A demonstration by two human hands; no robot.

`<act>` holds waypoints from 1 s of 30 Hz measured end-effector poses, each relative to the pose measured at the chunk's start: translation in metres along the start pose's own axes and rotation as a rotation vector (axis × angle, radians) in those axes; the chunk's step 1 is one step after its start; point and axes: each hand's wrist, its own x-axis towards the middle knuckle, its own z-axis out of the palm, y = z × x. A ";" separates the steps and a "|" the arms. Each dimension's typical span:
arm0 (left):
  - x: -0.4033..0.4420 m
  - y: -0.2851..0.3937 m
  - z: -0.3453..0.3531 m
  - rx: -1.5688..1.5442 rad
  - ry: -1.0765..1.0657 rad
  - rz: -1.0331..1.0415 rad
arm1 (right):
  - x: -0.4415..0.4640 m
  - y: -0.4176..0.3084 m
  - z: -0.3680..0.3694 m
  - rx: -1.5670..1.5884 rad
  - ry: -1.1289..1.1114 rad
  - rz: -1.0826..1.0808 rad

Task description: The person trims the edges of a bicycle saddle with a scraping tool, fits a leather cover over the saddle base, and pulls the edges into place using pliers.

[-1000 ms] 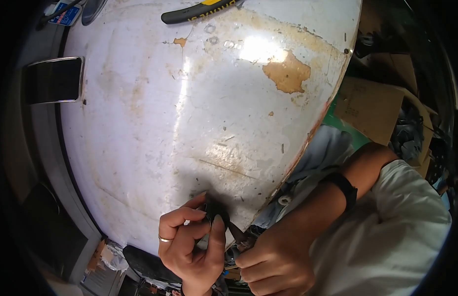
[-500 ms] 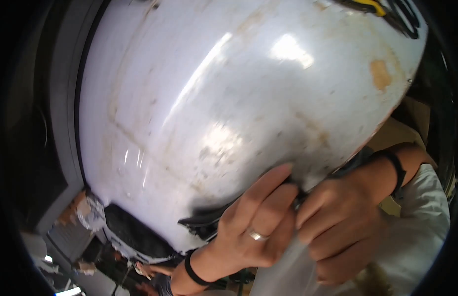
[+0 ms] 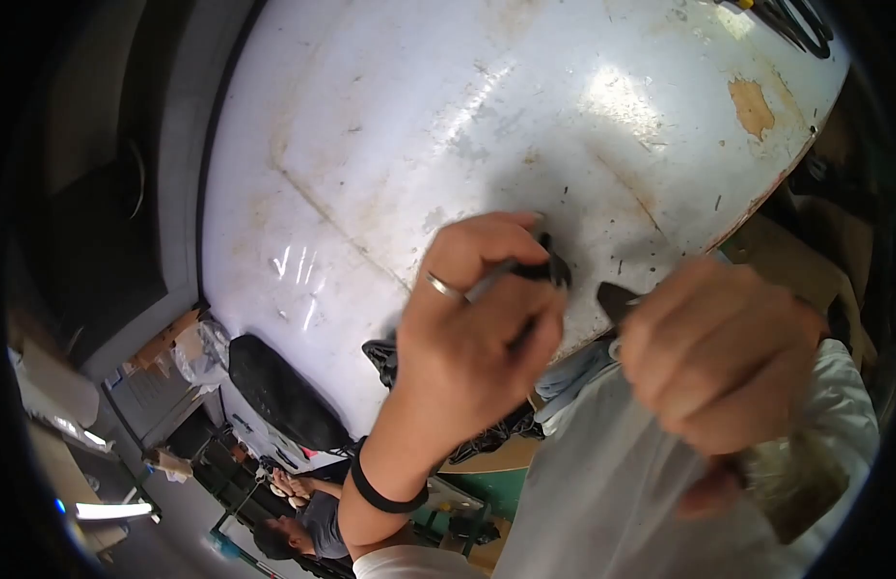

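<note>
My left hand (image 3: 482, 309), with a ring and a black wristband, is curled around a small black piece (image 3: 554, 270) over the worn white tabletop (image 3: 371, 125). To its right, my right hand (image 3: 723, 352) is a closed fist on a tool with a brownish handle end (image 3: 805, 482); a dark pointed tip (image 3: 617, 299) sticks out toward the left hand. The two hands are apart. Black plastic-like material (image 3: 380, 359) shows beside the left forearm.
Yellow-and-black pliers (image 3: 795, 24) lie at the table's top right corner. A black elongated object (image 3: 289, 391) rests by the lower left edge. Another person (image 3: 308, 526) is at the bottom left. Cardboard (image 3: 795, 261) stands beyond the right edge.
The view has shifted. My hands have moved apart, and the dark tool tip now shows between them. The pliers have slid toward the top right of the view.
</note>
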 end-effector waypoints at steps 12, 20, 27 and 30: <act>-0.042 -0.022 -0.051 0.094 0.008 -0.108 | -0.023 -0.019 -0.043 -0.190 -0.123 -0.156; -0.043 -0.025 -0.051 0.067 0.043 0.009 | -0.024 -0.010 -0.040 -0.250 -0.220 -0.164; -0.047 -0.023 -0.044 0.095 0.102 0.043 | -0.045 0.006 -0.062 -0.208 -0.344 -0.249; -0.048 -0.014 -0.039 0.200 0.139 0.029 | -0.068 -0.017 -0.045 -0.356 -0.254 -0.102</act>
